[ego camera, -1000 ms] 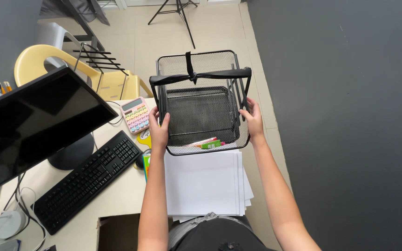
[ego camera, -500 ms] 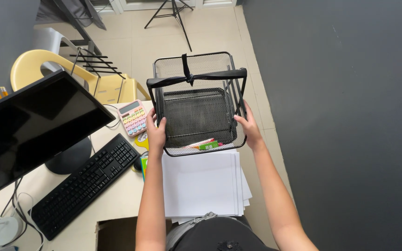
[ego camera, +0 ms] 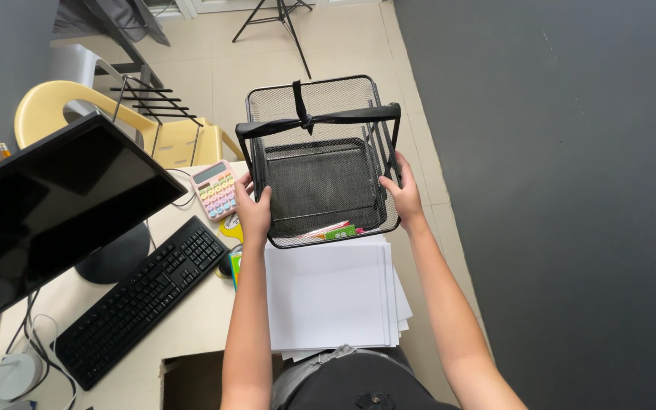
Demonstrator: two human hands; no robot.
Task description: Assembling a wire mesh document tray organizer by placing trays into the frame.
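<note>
A black monitor [ego camera: 47, 212] and a black keyboard [ego camera: 142, 296] are seen on a pale desk [ego camera: 191, 334], well to the left of the grip, with a pastel calculator [ego camera: 216, 190] just beside the left hand. A black mesh tray rack [ego camera: 320, 159] is held up between both hands above a stack of white paper [ego camera: 332, 292]. The left hand [ego camera: 253, 212] is closed around the rack's left edge, and the right hand [ego camera: 404, 196] is closed around its right edge. Small colourful items [ego camera: 335, 230] are glimpsed through the mesh at the near edge, between the hands. A dark wall [ego camera: 571, 190] is seen to the right of the grip.
</note>
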